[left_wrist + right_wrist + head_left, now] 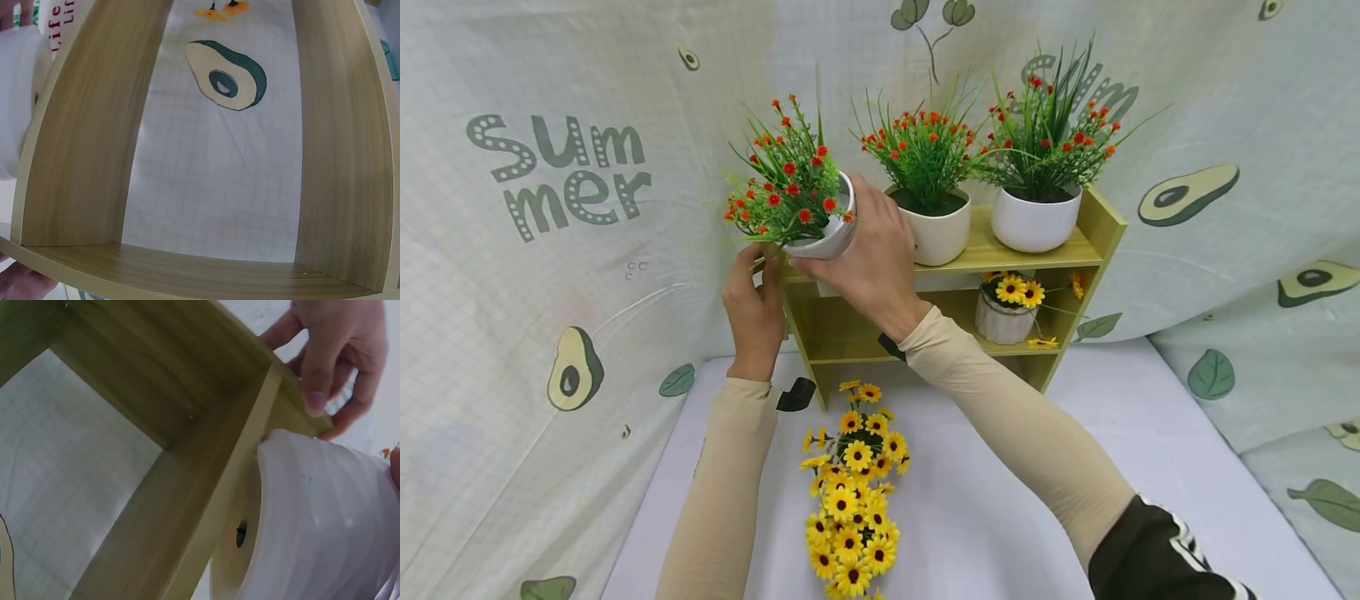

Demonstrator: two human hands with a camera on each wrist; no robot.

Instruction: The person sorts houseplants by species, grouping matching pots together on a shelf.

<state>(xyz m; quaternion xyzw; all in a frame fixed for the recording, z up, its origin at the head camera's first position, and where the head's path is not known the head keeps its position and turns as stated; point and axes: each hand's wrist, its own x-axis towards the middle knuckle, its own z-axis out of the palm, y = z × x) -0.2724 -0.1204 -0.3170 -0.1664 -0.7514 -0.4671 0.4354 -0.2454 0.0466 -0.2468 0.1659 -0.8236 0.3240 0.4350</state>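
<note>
My right hand (880,250) grips a white ribbed pot (831,237) of grass and red flowers (786,187). The pot leans left over the left end of a two-tier wooden shelf (955,250). In the right wrist view, its underside with a dark hole (240,534) faces the shelf board. My left hand (756,308) holds the shelf's upper left corner, thumb and fingers (317,400) on either side of the panel. Beside the held pot, a cream pot (936,237) and a rounder white pot (1037,221), both with red flowers, stand on the top board.
A small ribbed pot of yellow flowers (1006,321) sits on the lower tier, right side. Bunches of yellow sunflowers (850,508) cover part of the white tabletop (985,500) in front. A pale printed cloth (587,283) hangs behind and at both sides.
</note>
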